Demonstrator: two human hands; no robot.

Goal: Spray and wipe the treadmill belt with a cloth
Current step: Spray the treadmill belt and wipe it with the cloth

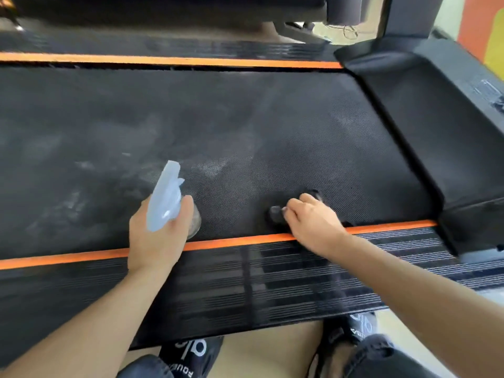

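One spray bottle (170, 197) is in view, held in the left hand (158, 236), whose fingers wrap around its neck and clear body; the pale blue trigger head is uppermost and its long axis runs away from the person, nozzle tipped up and aimed out over the treadmill belt (245, 126). The bottle's lower body is see-through, but whether any liquid is in it cannot be told. One cloth (281, 214), dark and bunched, lies on the belt just beyond the near orange stripe (231, 242); the right hand (313, 219) presses down on it with fingers curled over the fabric, gripping it. The cloth sits right of the bottle, near the belt's near edge, towards the black motor cover (436, 126) at the right. The belt is black and textured, with its long axis running left to right across the view; pale smeared patches mark its left and centre. Two orange stripes are counted, one along each long edge, the far orange stripe (163, 60) beyond the belt. Ribbed black side rails (272, 282) border them. Two dark shoes (191, 353) show below, on a tan floor (272, 350).
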